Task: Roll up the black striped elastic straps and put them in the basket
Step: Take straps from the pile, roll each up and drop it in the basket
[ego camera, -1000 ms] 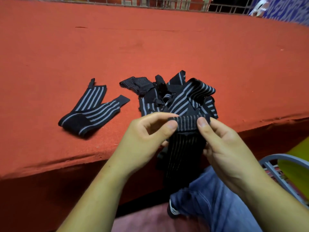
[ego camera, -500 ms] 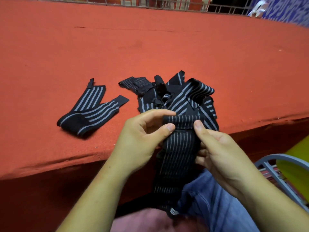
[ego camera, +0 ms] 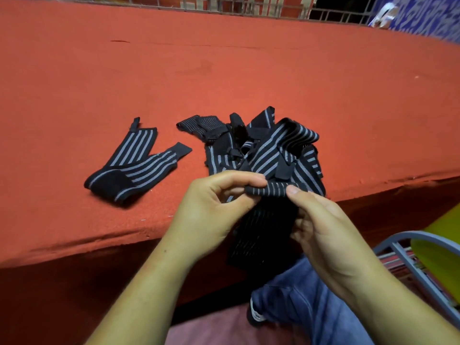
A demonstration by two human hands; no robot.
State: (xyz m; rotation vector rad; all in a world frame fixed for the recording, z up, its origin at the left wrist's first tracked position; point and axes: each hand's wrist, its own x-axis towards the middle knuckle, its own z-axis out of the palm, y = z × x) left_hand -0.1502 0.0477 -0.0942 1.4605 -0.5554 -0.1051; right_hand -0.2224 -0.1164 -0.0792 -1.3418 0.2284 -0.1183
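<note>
Red felt-like cloth covers the table point(ego camera: 224, 83), whose front edge runs across the picture from 8 o'clock to 3 o'clock. Much here is hard to read. The lower length of the held strap point(ego camera: 270, 191) hangs in shadow below the table edge, its stripes faint. Its bottom end merges with the dark shade near a knee in blue jeans point(ego camera: 311, 312), so I cannot tell where it stops. The pile of straps point(ego camera: 273, 148), at 12 o'clock from the hands, is too tangled to count, and its near side is hidden behind the fingers. At the top edge a wire grid point(ego camera: 236, 6) is cut off by the frame, and what it belongs to is unclear. At 4 o'clock a grey chair frame point(ego camera: 408, 262) and a yellow-green seat point(ego camera: 438, 255) are cut by the right border.

The left hand point(ego camera: 211, 210) is curled, forefinger arched over and thumb beneath. It pinches the left end of the strap's top edge, which is turned over into a narrow roll. The right hand point(ego camera: 321, 227) grips the roll's right end, thumb pressed on top, the other fingers bent behind the hanging cloth. The roll is held in the air just in front of the table edge. Whether it touches the pile I cannot tell.

At 9 o'clock from the pile, apart from it, one folded strap point(ego camera: 134, 168) lies flat on the cloth in a V shape.
</note>
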